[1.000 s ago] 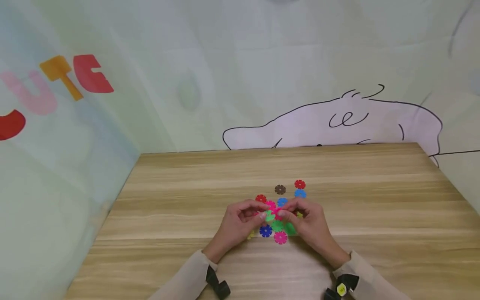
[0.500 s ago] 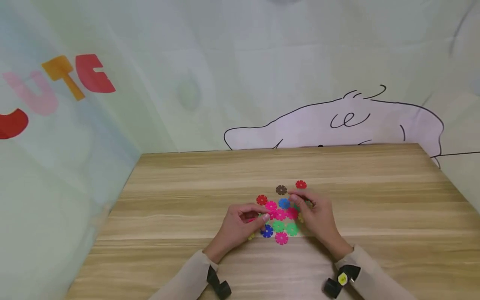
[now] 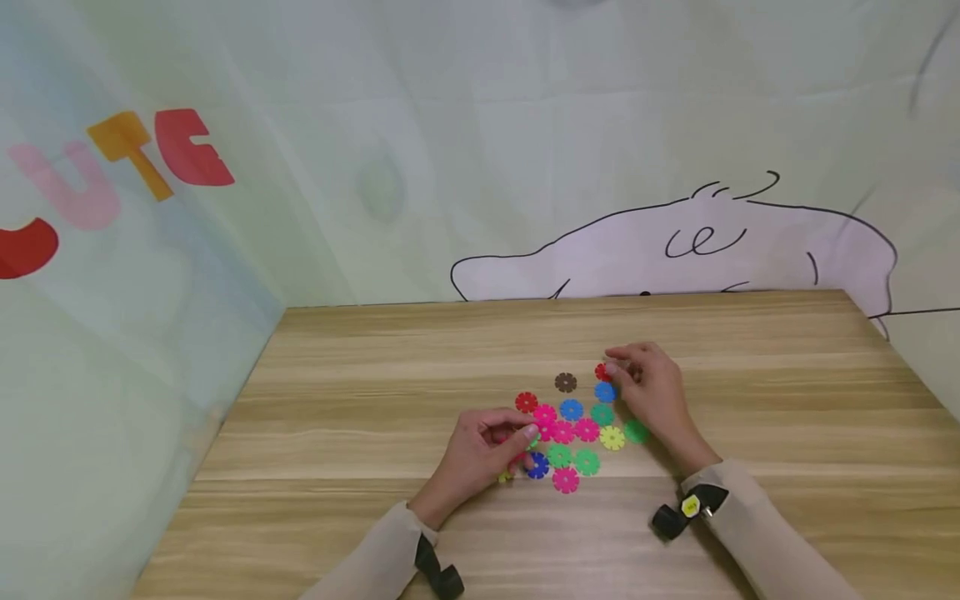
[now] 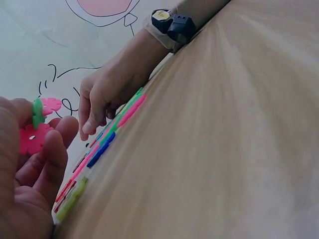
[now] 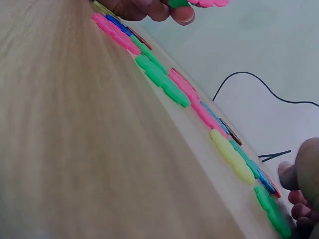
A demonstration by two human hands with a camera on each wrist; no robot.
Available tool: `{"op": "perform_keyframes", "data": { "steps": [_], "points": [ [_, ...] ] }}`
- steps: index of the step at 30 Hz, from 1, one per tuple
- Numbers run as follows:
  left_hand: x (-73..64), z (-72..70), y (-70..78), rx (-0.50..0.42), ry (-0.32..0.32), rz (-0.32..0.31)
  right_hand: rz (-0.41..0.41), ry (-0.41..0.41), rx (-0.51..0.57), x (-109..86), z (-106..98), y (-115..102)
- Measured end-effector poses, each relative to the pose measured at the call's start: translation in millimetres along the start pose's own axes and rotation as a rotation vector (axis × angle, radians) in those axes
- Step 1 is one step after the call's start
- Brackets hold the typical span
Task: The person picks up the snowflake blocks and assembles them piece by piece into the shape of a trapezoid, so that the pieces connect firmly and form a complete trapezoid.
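Picking out another disc, as I read it.
Right of centre in the head view, I have the right hand (image 3: 656,396) at the red disc (image 3: 601,372), thumb and forefinger slightly parted; contact I can't confirm. Lower and further left, the left hand (image 3: 483,450) pinches joined pink and green discs (image 4: 38,117). Next, I'd want a careful pinch on that thin red rim.

Illumination was diffuse and moderately dim in the head view. A pale sheen lay on the near part of the table (image 3: 525,542); a soft shadow fell left of the right sleeve (image 3: 761,533). In both wrist views (low, oblique angles), the table's grain appeared smeared. The right wrist view rendered the right hand (image 5: 308,172) dark.
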State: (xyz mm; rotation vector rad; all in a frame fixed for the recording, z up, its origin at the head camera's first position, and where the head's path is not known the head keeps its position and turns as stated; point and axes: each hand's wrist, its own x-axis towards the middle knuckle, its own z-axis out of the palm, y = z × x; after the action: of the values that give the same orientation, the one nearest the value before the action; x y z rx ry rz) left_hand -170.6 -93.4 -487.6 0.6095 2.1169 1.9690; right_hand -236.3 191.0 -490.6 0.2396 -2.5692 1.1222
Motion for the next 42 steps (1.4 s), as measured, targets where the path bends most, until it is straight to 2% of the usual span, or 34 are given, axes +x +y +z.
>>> {"op": "perform_keyframes", "data": {
  "steps": [5, 13, 16, 23, 26, 31, 35, 42],
  "points": [
    [-0.9, 0.5, 1.1, -0.003, 0.005, -0.02, 0.004, -0.091, -0.057, 2.3, 1.0, -0.8],
    [-0.5, 0.2, 3.0, -0.01, -0.001, -0.024, 0.066, -0.14, -0.055, 4.6, 0.2, -4.9],
    [-0.6, -0.2, 3.4, -0.013, -0.001, -0.009, 0.067, -0.131, -0.008, 4.2, 0.3, -5.2],
    [-0.2, -0.3, 2.8, -0.027, -0.011, 0.015, 0.109, -0.027, 0.176, -2.4, -0.6, -6.6],
    [-0.3, -1.0, 2.3, -0.032, -0.014, 0.014, 0.117, -0.02, 0.242, -6.2, -0.7, -10.5],
    [0.1, -1.3, 2.8, -0.036, -0.016, 0.013, 0.08, -0.025, 0.386, -13.7, 3.3, -19.0],
    [0.0, -1.6, 2.0, -0.042, -0.019, 0.031, 0.02, -0.034, 0.452, -20.6, 9.3, -25.2],
    [-0.1, -1.4, 1.1, -0.059, -0.023, 0.033, -0.174, -0.071, 0.568, -37.1, 20.2, -39.0]
  ]
}}
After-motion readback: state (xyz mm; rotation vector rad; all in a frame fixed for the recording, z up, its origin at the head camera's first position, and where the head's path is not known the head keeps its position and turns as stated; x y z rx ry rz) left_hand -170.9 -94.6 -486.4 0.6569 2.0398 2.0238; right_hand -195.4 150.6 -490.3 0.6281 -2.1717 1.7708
